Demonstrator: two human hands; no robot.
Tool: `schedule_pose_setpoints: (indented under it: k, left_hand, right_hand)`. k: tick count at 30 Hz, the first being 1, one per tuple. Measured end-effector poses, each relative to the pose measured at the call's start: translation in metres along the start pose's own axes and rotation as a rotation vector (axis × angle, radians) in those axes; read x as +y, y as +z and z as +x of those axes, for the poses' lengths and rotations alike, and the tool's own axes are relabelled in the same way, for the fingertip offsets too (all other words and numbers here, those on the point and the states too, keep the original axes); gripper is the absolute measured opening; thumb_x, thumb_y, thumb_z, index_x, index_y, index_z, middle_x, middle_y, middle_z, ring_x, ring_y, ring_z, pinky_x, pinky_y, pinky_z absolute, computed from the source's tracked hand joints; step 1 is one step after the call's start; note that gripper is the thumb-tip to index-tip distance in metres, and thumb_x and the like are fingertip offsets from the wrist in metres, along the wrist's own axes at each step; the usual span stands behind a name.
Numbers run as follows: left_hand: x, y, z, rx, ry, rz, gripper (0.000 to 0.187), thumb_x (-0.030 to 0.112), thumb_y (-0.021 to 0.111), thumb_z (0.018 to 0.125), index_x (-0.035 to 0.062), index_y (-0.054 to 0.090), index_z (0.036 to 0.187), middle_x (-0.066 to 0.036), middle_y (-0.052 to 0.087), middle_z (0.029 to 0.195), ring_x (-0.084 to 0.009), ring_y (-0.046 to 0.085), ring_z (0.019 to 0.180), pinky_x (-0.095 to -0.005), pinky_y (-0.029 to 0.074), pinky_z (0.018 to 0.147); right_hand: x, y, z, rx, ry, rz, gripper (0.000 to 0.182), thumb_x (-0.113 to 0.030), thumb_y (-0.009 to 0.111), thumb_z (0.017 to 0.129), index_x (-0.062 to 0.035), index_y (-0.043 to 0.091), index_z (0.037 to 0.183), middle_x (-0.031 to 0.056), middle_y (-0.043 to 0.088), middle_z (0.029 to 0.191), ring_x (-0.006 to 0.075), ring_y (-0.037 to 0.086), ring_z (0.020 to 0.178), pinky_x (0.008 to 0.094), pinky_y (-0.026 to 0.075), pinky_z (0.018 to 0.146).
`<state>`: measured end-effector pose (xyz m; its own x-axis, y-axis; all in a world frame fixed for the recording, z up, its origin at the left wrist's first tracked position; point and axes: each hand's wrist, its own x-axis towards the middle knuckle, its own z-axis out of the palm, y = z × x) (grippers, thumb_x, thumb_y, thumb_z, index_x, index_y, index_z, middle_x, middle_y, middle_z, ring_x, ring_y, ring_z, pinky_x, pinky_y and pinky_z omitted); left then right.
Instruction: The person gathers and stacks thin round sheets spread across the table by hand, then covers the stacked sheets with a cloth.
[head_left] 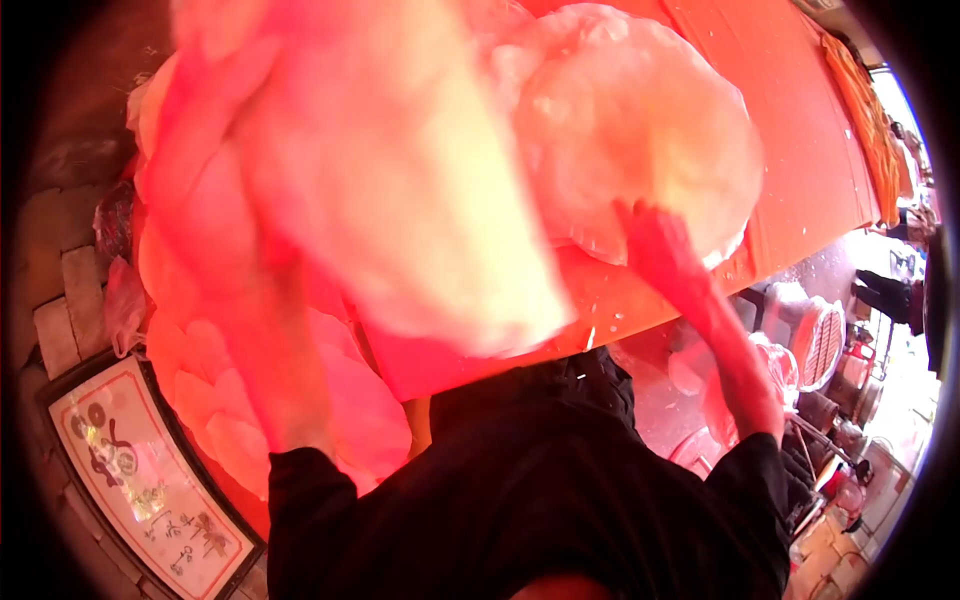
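Note:
A large, pale, floppy round sheet, perhaps thin dough or flatbread [430, 200], hangs in front of me, smeared by motion. My left hand [262, 215] is at its left edge and appears closed on it; the sheet and the blur hide most of the fingers. To the right lies a round, translucent pale sheet [590, 130] with a crinkled edge, on the red table [800, 130]. My right hand [655, 238] rests on the near part of that round sheet, its fingers apart and slightly bent. Red light tints everything.
More thin pale sheets [215, 400] overlap in a pile on the left. A framed panel with brush writing [150, 480] stands at lower left. An orange cloth [860, 120] lies at the table's far right end. Stools [818, 340] and clutter fill the floor on the right, with people beyond.

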<state>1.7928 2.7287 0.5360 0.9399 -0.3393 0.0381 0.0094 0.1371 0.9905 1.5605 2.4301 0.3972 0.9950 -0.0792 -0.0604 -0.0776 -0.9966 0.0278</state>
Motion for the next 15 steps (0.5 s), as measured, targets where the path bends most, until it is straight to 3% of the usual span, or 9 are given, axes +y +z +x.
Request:
schedule_pose_setpoints:
  k: [3,5,6,7,9,13,15]
  left_hand:
    - [-0.036,0.023,-0.007,-0.169,-0.203,-0.235,0.043,0.007,0.060,0.089,-0.0027,0.054,0.131,-0.011,0.064,0.114,-0.0184,0.063,0.102,-0.0312,0.051,0.087]
    - [-0.073,0.031,-0.027,-0.236,-0.378,-0.369,0.042,0.008,0.061,0.089,-0.0029,0.054,0.130,-0.011,0.064,0.114,-0.0185,0.063,0.101,-0.0317,0.051,0.087]
    - [-0.091,0.029,-0.038,-0.214,-0.389,-0.318,0.042,0.008,0.061,0.090,-0.0030,0.055,0.129,-0.011,0.064,0.114,-0.0186,0.063,0.100,-0.0320,0.051,0.087]
    - [-0.112,0.022,-0.047,-0.155,-0.335,-0.146,0.041,0.009,0.061,0.090,-0.0030,0.055,0.129,-0.011,0.064,0.114,-0.0187,0.063,0.100,-0.0322,0.052,0.087]
    - [-0.160,-0.011,-0.066,-0.022,-0.136,0.433,0.048,0.018,0.063,0.092,-0.0009,0.050,0.135,-0.014,0.059,0.123,-0.0209,0.061,0.109,-0.0327,0.049,0.094]
    - [-0.263,-0.111,-0.074,0.252,-0.191,0.581,0.057,0.016,0.068,0.088,-0.0035,0.046,0.136,-0.017,0.059,0.122,-0.0231,0.061,0.105,-0.0344,0.051,0.090]
    - [-0.270,-0.119,-0.065,0.346,-0.246,0.576,0.059,0.014,0.069,0.086,-0.0044,0.045,0.136,-0.018,0.060,0.121,-0.0236,0.062,0.103,-0.0348,0.052,0.087]
  right_hand:
    - [-0.026,0.046,-0.047,0.020,0.016,0.161,0.043,-0.013,0.070,0.074,-0.0049,0.059,0.115,0.0210,0.057,0.109,0.0388,0.059,0.093,0.0465,0.050,0.073]
    - [-0.045,0.029,-0.058,-0.079,0.095,0.346,0.041,-0.015,0.073,0.073,-0.0040,0.061,0.111,0.0195,0.058,0.111,0.0388,0.057,0.094,0.0440,0.050,0.076]
    - [-0.055,0.027,-0.064,0.053,0.092,0.482,0.035,-0.015,0.072,0.074,-0.0054,0.063,0.106,0.0174,0.060,0.104,0.0376,0.058,0.093,0.0441,0.051,0.075]
    - [-0.065,0.034,-0.073,0.007,0.046,0.509,0.033,-0.015,0.072,0.074,-0.0062,0.064,0.105,0.0168,0.061,0.100,0.0373,0.058,0.092,0.0451,0.051,0.074]
    - [-0.091,0.038,-0.081,-0.034,-0.033,0.626,0.024,-0.012,0.068,0.076,-0.0070,0.065,0.099,0.0155,0.061,0.093,0.0361,0.059,0.088,0.0473,0.051,0.072]
    - [-0.132,0.040,-0.032,0.136,-0.145,0.664,0.031,-0.012,0.065,0.073,-0.0046,0.062,0.103,0.0158,0.060,0.096,0.0353,0.057,0.091,0.0461,0.049,0.072]
    - [-0.145,0.049,0.009,0.246,-0.134,0.583,0.035,-0.011,0.064,0.072,-0.0033,0.061,0.105,0.0159,0.059,0.097,0.0349,0.056,0.093,0.0455,0.048,0.072]
